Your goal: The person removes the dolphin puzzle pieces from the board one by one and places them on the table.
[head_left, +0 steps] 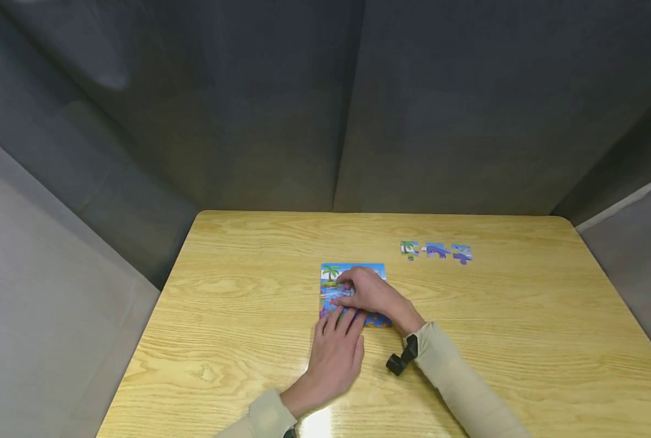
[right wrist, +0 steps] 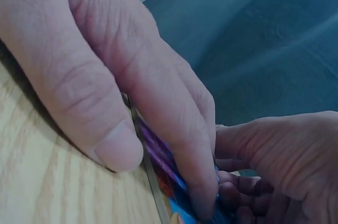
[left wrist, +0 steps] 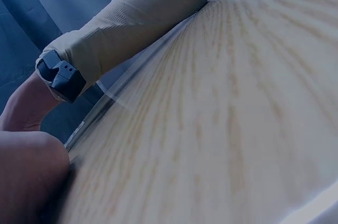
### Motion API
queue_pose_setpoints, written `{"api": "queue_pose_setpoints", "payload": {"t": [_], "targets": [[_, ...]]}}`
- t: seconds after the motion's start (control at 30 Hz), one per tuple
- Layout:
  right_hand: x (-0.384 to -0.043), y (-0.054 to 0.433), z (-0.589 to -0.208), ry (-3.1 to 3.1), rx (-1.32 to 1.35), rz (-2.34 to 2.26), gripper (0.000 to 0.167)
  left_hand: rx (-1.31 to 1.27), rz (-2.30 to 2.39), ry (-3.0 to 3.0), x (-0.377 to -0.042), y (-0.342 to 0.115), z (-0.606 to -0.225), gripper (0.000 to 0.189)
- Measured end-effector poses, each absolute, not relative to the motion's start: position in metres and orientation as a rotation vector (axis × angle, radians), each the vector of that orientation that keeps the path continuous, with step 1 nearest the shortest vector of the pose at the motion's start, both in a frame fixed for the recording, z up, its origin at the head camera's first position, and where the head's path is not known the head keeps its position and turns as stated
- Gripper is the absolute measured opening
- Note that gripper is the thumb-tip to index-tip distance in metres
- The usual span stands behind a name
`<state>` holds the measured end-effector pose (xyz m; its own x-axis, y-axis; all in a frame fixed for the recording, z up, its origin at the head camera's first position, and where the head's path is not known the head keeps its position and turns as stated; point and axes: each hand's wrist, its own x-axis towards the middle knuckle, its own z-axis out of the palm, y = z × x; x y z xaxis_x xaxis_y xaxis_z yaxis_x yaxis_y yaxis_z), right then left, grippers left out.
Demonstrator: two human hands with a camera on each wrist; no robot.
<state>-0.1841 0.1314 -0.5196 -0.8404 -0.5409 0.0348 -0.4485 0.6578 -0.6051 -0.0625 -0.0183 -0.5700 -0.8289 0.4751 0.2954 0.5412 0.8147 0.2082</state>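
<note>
A jigsaw puzzle [head_left: 328, 291] with a palm tree and sea picture lies on the wooden table, partly covered by both hands. My left hand [head_left: 336, 359] rests at its front edge, fingers stretched forward onto the picture. In the right wrist view the left hand's thumb [right wrist: 119, 147] lies on the wood beside the puzzle edge. From the right, my right hand [head_left: 372, 292] reaches over the puzzle with bent fingers, thumb and forefinger apart at the picture's surface. Whether it pinches a piece I cannot tell. In the left wrist view only part of the left hand [left wrist: 31, 171] shows.
Several loose puzzle pieces lie in a row behind and right of the puzzle: a palm tree piece [head_left: 409, 248], a purple dolphin-like piece [head_left: 436, 250] and a blue-purple piece [head_left: 461, 253]. Grey curtains [head_left: 271, 109] hang behind the table [head_left: 238, 316].
</note>
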Motion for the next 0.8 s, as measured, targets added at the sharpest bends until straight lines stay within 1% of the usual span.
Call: {"api": "queue_pose_setpoints", "payload": {"t": [0.63,0.8], "targets": [[-0.1845,0.1333,-0.5277,2.756,-0.833,-0.913,0.045,-0.783,-0.409,-2.820,-0.0626,-0.0190,-0.5686,0.051],[-0.1856,0.1338,-0.5283,2.757,-0.850,-0.933,0.043,-0.782,-0.400,-2.802,-0.0632,-0.0189,-0.5698,0.050]]}}
